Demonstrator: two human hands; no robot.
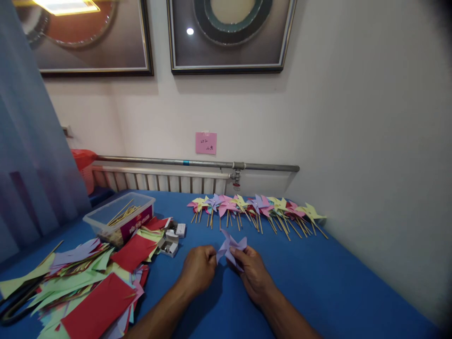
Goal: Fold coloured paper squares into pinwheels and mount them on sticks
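Note:
A light purple paper pinwheel (229, 249) with folded blades is held up over the blue table, near its middle. My right hand (254, 274) pinches it from the right, thumb on the front of the paper and fingers behind. My left hand (199, 269) is closed at the pinwheel's left blade, with thumb and index finger pressed together. What lies between those fingers is hidden. No stick shows clearly on this pinwheel. Beyond my hands, several finished pinwheels (259, 204) on wooden sticks lie in a row, in pink, yellow, purple and red.
At left lie a heap of coloured paper (130, 252), black-handled scissors (17, 301) and a clear plastic box (120, 219) holding sticks. Small white boxes (169, 245) with tiny metal pieces stand beside the paper. A metal pipe (212, 164) runs along the wall behind the blue table (318, 287).

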